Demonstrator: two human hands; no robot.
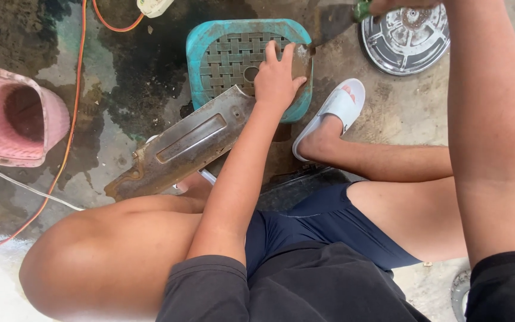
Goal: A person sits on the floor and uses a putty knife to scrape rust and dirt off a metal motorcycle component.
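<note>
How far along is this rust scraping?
Nothing looks finished: the long rusty metal panel is brown all over. In hand: the left hand pins a small rusty plate on the teal plastic stool; the right hand holds a green-handled scraper to it. Left: both pieces.

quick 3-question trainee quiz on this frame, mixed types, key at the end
1. True or false: the left hand lies flat on the teal stool.
2. What leans against the stool's near edge? A) rusty metal panel B) pink basket C) round metal disc
3. Fill in: the right hand at the top edge grips a ____ handle.

Key: 1 true; 2 A; 3 green
</note>
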